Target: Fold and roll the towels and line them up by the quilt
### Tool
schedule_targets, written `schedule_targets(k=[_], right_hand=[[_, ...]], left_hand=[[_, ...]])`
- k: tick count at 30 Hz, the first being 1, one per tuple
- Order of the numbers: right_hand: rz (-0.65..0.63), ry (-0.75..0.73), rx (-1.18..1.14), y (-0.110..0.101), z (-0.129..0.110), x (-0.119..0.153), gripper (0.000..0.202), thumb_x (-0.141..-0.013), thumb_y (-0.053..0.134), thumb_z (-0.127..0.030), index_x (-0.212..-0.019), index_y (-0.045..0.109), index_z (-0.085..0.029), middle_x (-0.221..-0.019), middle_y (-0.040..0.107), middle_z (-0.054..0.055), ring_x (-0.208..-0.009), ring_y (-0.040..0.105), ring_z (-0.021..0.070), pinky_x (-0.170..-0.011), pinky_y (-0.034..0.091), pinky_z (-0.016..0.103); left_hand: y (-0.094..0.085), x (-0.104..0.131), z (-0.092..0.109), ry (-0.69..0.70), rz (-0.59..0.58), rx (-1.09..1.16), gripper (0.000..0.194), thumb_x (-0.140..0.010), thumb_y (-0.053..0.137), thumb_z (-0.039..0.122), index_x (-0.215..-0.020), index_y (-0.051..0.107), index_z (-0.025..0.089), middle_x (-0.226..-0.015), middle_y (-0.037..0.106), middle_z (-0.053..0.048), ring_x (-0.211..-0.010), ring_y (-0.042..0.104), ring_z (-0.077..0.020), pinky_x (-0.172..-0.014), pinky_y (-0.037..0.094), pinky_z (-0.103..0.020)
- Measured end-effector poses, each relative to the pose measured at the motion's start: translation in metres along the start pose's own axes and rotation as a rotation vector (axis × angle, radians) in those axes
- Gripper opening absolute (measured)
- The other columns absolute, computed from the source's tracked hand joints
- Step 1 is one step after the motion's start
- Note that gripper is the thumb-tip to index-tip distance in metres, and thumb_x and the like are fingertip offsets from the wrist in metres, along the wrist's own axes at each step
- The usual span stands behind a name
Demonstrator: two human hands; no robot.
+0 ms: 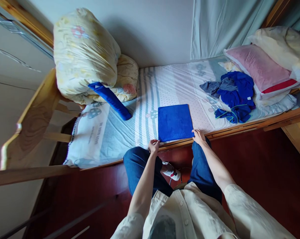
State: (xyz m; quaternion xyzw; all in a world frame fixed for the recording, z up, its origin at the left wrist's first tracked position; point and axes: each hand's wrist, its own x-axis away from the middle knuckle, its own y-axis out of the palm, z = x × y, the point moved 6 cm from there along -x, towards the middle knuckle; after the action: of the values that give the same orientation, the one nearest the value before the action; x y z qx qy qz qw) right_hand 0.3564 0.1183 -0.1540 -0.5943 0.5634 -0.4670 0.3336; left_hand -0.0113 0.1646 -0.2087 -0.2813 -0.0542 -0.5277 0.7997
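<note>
Blue square mat (175,122) lies flat on the bed (145,132), at the middle of its front edge, with its near side running along that wooden edge and its other sides reaching toward the wall. Its sides look about equal, so no long axis stands out. The left hand (154,146) has its grip pinched on the near left corner; the right hand (199,136) has its grip closed at the near right corner. Left of the mat, a blue roll (112,101) slants from the yellow bedding (86,53) toward the front edge. Crumpled blue clothes (236,96) lie toward the bed's right end, just beside the pink pillow (259,66).
</note>
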Motion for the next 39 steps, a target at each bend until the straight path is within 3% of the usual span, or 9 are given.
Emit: schedule_targets(k=[6, 9, 13, 18, 22, 25, 28, 32, 39], right_hand=[[0.095, -0.112, 0.093, -0.002, -0.006, 0.001, 0.024, -0.093, 0.059, -0.011, -0.106, 0.076, -0.02, -0.119, 0.068, 0.014, -0.121, 0.057, 0.0308, -0.103, 0.048, 0.046], [0.145, -0.093, 0.089, -0.004, -0.003, 0.004, 0.023, -0.094, 0.057, -0.013, -0.1, 0.079, -0.02, -0.113, 0.069, 0.014, -0.118, 0.058, 0.0298, -0.101, 0.05, 0.044], [0.131, -0.021, 0.056, -0.006, 0.003, 0.007, 0.022, -0.094, 0.059, -0.014, -0.102, 0.079, -0.02, -0.112, 0.071, 0.013, -0.116, 0.06, 0.0274, -0.101, 0.051, 0.04], [0.084, 0.012, -0.023, -0.006, 0.006, 0.007, 0.026, -0.093, 0.06, -0.012, -0.109, 0.079, -0.02, -0.117, 0.074, 0.011, -0.117, 0.064, 0.0245, -0.104, 0.053, 0.037], [0.072, -0.046, -0.111, -0.007, 0.003, 0.005, 0.04, -0.088, 0.063, -0.006, -0.121, 0.077, -0.023, -0.126, 0.074, 0.009, -0.124, 0.063, 0.0233, -0.113, 0.051, 0.039], [0.043, -0.083, -0.176, -0.005, 0.001, 0.003, 0.04, -0.085, 0.063, -0.002, -0.114, 0.08, -0.023, -0.125, 0.075, 0.007, -0.126, 0.064, 0.0236, -0.115, 0.05, 0.041], [0.04, -0.05, -0.235, -0.004, 0.005, 0.002, 0.038, -0.087, 0.06, -0.001, -0.107, 0.081, -0.025, -0.122, 0.077, 0.005, -0.125, 0.065, 0.0227, -0.114, 0.051, 0.042], [0.036, 0.079, -0.295, -0.002, 0.015, 0.002, 0.034, -0.095, 0.057, -0.009, -0.117, 0.078, -0.024, -0.126, 0.075, 0.007, -0.12, 0.069, 0.0227, -0.108, 0.054, 0.039], [0.035, 0.138, -0.329, 0.001, 0.021, -0.003, 0.031, -0.101, 0.055, -0.019, -0.125, 0.074, -0.025, -0.117, 0.078, 0.007, -0.109, 0.072, 0.0231, -0.1, 0.056, 0.035]], left_hand=[[-0.006, 0.009, 0.014, 0.009, 0.001, -0.131, 0.012, -0.071, 0.072, 0.014, -0.082, 0.071, 0.019, -0.088, 0.073, -0.004, -0.072, 0.07, -0.0192, -0.073, 0.055, -0.031], [-0.007, 0.016, 0.019, 0.003, -0.026, -0.158, 0.016, -0.071, 0.069, 0.013, -0.085, 0.076, 0.018, -0.077, 0.07, -0.003, -0.068, 0.067, -0.0193, -0.072, 0.054, -0.032], [-0.008, 0.024, 0.019, -0.018, -0.057, -0.149, 0.018, -0.069, 0.069, 0.011, -0.084, 0.078, 0.017, -0.059, 0.061, 0.0, -0.063, 0.064, -0.0191, -0.071, 0.055, -0.031], [-0.005, 0.027, 0.012, -0.02, -0.109, -0.088, 0.016, -0.07, 0.069, 0.011, -0.084, 0.078, 0.014, -0.053, 0.058, 0.0, -0.061, 0.064, -0.0199, -0.067, 0.056, -0.031], [0.003, 0.024, 0.011, 0.041, -0.179, -0.054, 0.016, -0.065, 0.077, 0.014, -0.081, 0.077, 0.012, -0.062, 0.066, -0.004, -0.068, 0.069, -0.023, -0.074, 0.062, -0.038], [0.004, 0.019, 0.013, 0.117, -0.191, -0.069, 0.02, -0.057, 0.078, 0.012, -0.077, 0.075, 0.013, -0.08, 0.073, -0.009, -0.074, 0.071, -0.0252, -0.08, 0.064, -0.045], [0.003, 0.015, 0.017, 0.199, -0.172, -0.092, 0.022, -0.055, 0.073, 0.007, -0.076, 0.076, 0.015, -0.105, 0.074, -0.013, -0.085, 0.072, -0.0258, -0.087, 0.064, -0.044], [0.003, 0.014, 0.023, 0.327, -0.124, -0.1, 0.016, -0.066, 0.069, 0.011, -0.079, 0.075, 0.016, -0.11, 0.072, -0.013, -0.095, 0.072, -0.0252, -0.087, 0.064, -0.039], [0.009, 0.011, 0.024, 0.343, -0.153, 0.049, 0.004, -0.08, 0.068, 0.018, -0.083, 0.065, 0.019, -0.112, 0.075, -0.012, -0.112, 0.071, -0.024, -0.104, 0.056, -0.039]])
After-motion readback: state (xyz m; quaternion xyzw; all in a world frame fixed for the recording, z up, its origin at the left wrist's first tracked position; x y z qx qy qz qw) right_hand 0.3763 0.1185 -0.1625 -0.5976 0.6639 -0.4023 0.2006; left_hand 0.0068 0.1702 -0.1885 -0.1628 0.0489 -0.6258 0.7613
